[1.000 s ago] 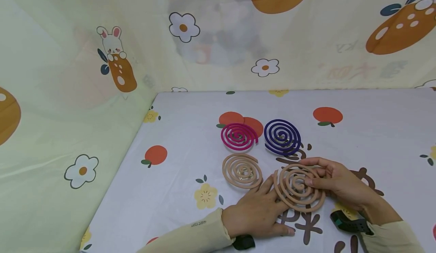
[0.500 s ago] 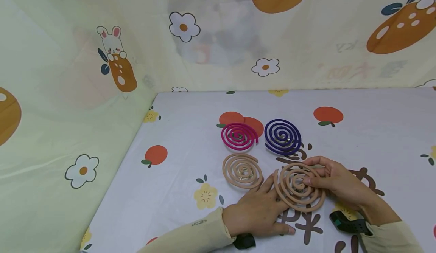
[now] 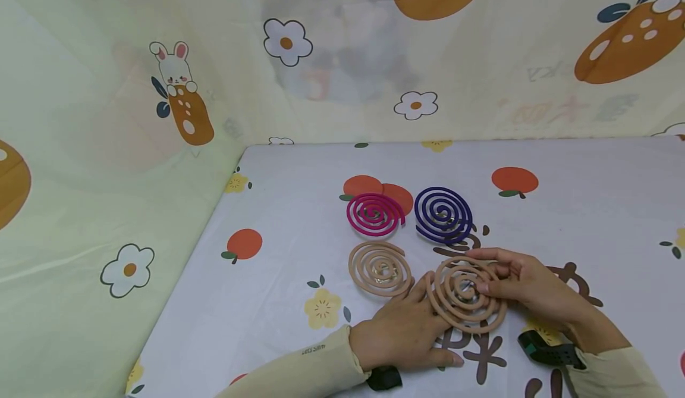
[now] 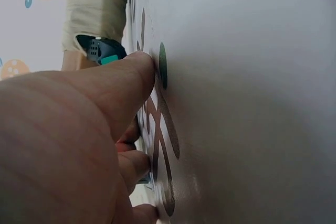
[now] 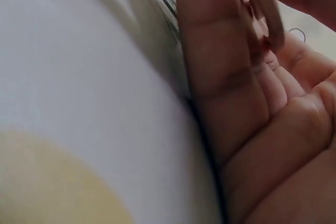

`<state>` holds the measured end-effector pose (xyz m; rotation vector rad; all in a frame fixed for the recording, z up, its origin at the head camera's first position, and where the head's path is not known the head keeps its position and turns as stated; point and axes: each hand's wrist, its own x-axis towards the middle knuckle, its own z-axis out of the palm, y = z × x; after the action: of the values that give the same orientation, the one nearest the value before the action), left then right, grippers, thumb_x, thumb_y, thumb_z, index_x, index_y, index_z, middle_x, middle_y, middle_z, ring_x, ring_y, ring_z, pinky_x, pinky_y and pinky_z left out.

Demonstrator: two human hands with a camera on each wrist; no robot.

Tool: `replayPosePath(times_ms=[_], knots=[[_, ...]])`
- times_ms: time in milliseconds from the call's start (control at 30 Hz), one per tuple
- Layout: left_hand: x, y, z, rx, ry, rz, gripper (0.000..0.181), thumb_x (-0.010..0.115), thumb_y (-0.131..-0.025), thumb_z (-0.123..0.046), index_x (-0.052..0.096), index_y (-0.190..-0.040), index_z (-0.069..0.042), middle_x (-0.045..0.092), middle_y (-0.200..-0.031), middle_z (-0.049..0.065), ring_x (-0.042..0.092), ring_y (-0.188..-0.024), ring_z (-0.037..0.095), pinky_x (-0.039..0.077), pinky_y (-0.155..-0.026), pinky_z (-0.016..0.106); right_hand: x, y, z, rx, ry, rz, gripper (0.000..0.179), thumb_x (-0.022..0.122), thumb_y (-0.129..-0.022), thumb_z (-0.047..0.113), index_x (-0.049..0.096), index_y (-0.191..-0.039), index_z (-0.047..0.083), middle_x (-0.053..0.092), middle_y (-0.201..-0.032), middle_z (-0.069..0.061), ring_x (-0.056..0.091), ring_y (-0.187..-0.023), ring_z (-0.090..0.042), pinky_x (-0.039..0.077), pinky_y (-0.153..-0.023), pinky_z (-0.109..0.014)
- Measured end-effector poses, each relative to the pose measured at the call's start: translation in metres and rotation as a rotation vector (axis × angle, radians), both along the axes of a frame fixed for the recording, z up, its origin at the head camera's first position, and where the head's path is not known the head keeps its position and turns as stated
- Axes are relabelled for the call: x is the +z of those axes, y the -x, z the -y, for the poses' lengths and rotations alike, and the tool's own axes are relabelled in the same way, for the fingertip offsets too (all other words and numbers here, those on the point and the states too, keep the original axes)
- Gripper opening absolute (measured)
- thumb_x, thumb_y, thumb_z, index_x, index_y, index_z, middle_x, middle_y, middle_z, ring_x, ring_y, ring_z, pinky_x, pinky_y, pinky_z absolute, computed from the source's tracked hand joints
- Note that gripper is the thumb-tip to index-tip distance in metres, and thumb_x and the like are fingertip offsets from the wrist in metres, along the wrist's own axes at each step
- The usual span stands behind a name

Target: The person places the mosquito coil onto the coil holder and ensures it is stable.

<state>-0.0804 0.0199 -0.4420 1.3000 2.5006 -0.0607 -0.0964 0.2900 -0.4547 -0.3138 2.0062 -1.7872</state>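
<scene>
In the head view, a tan mosquito coil [image 3: 468,294] is pinched between the thumb and fingers of my right hand [image 3: 530,288], at the coil's right side. A shiny bit shows through its middle. My left hand [image 3: 404,332] rests palm down on the table, fingers spread and partly hidden beneath the held coil's left edge. Another tan coil [image 3: 355,270] lies just beyond the left fingertips. Behind it are a magenta coil [image 3: 350,219] and a dark blue coil [image 3: 419,210]. In the right wrist view, a piece of tan coil [image 5: 265,3] shows among the fingers.
A white tablecloth [image 3: 289,207] printed with fruit, flowers and brown lettering covers the table. Pale printed cloth [image 3: 342,77] hangs behind it and at the left. Black bands sit at both wrists, the right one [image 3: 548,350] near the sleeve.
The held tan coil has shifted slightly left, and a shiny bit has come into sight through its middle. My left hand and the other coils stay put.
</scene>
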Motion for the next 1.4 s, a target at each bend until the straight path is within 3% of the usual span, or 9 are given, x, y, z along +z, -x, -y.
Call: replayPosePath(times_ms=[233,400,733,1400], knots=[[-0.0008,-0.0005,-0.0003,0.0,0.004,-0.009,0.09,0.041,-0.096,-0.079,0.001,-0.167,-0.038,-0.007,-0.175,0.002,0.001,-0.161,0.032,0.014,-0.128,0.047,-0.0033,0.0007,-0.0009,0.004,0.069,-0.01,0.046,0.063,-0.102,0.0,0.054,-0.143,0.017,0.074,-0.1,-0.011,0.07,-0.092,-0.013,0.061,-0.081,-0.028],[-0.0017,-0.0006,-0.0005,-0.001,-0.001,-0.019,0.091,0.041,-0.096,-0.078,0.001,-0.167,-0.038,-0.006,-0.176,0.002,0.002,-0.161,0.032,0.014,-0.128,0.047,-0.0036,0.0015,0.0002,0.004,0.103,0.008,0.044,0.062,-0.101,-0.002,0.052,-0.141,0.014,0.075,-0.1,-0.012,0.071,-0.091,-0.014,0.061,-0.08,-0.03],[-0.0014,-0.0003,-0.0009,-0.011,0.001,-0.024,0.093,0.04,-0.097,-0.079,-0.001,-0.168,-0.036,-0.008,-0.175,0.002,0.001,-0.161,0.033,0.014,-0.128,0.048,-0.0022,0.0021,0.0019,-0.016,0.05,0.036,0.042,0.064,-0.102,0.002,0.049,-0.14,0.006,0.076,-0.102,-0.012,0.072,-0.091,-0.016,0.061,-0.081,-0.03],[-0.0022,0.0005,-0.0007,-0.012,-0.014,-0.015,0.094,0.042,-0.097,-0.078,-0.003,-0.168,-0.035,-0.007,-0.175,0.003,0.004,-0.161,0.032,0.016,-0.128,0.048,-0.0028,0.0018,-0.0013,0.051,0.133,0.026,0.046,0.061,-0.101,-0.004,0.051,-0.141,0.016,0.075,-0.105,-0.016,0.074,-0.091,-0.016,0.062,-0.08,-0.032]])
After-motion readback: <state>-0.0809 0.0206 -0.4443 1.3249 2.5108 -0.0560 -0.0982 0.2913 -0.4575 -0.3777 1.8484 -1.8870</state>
